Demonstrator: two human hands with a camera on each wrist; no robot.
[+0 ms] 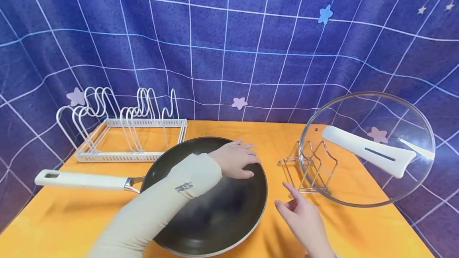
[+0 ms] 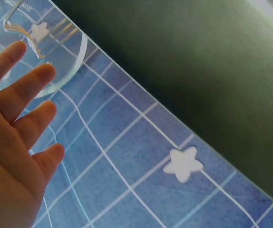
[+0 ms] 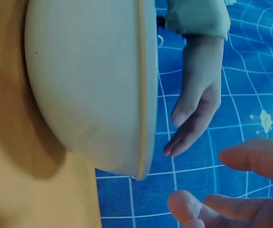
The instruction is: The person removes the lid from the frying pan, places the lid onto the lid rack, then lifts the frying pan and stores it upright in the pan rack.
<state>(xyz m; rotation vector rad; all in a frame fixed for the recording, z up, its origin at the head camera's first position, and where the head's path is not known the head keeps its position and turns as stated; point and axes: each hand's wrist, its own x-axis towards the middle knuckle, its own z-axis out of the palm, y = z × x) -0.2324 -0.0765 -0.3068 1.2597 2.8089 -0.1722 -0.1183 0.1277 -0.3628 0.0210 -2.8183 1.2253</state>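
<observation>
A dark frying pan with a cream outside and a white handle stands on the orange table. Above its far right rim reaches my left hand, fingers loosely extended and holding nothing; in the right wrist view it hovers apart from the rim. Between the pan and a small wire rack is my right hand, thumb and fingers spread, nothing in them. A clear glass lid with a long white handle stands upright in that rack.
At the back left, a white wire dish rack stands behind the pan's handle. A blue gridded curtain with stars hangs behind the orange table.
</observation>
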